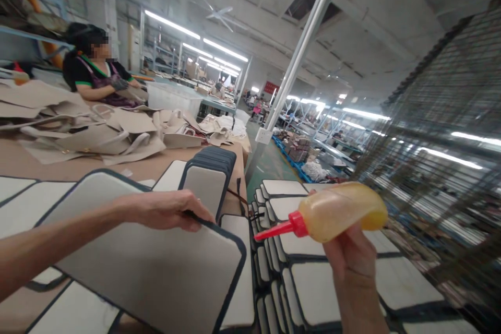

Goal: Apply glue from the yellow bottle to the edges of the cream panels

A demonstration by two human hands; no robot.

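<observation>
A large pale panel with a dark edge is tilted up at the lower left. My left hand pinches its upper edge, fingers behind the rim. On the right, my right hand is wrapped round a soft bottle of yellowish liquid. The bottle's red nozzle points left, a little to the right of the panel's corner. Dark-edged pale pieces lie in overlapping rows below the bottle. Behind my left hand stands a stack of smaller dark-edged panels.
Beige cut pieces with handles are heaped on the brown table. A person with gloved hands works beyond, beside a translucent bin. A metal post rises past the table. Netting hangs at the right.
</observation>
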